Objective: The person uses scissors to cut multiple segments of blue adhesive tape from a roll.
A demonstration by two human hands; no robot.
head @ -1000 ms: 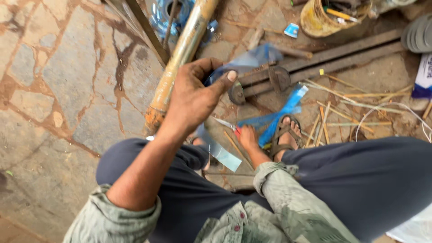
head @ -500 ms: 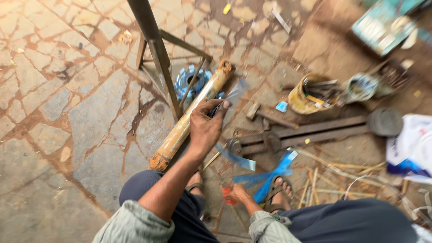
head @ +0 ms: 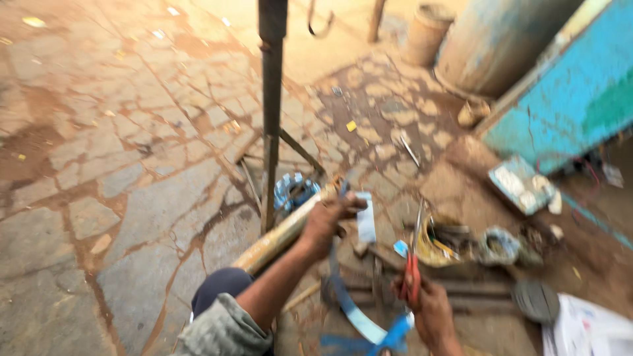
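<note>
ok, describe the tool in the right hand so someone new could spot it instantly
Start at the dark upright metal pole standing on the cracked stone paving, then drop to the lower right, past the long yellowish bamboo pole under the left hand. There the right hand grips red-handled metal scissors, blades pointing up. Nothing else nearby is red; the strips beside them are blue.

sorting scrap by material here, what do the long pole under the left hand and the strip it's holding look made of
Pole: probably bamboo, given its yellow-tan, slightly glossy round stem with worn brown patches; blur leaves it open. Strip in the left hand: thin, pale blue-white and flexible, likely plastic tape or film, curling down toward the right hand.
</note>
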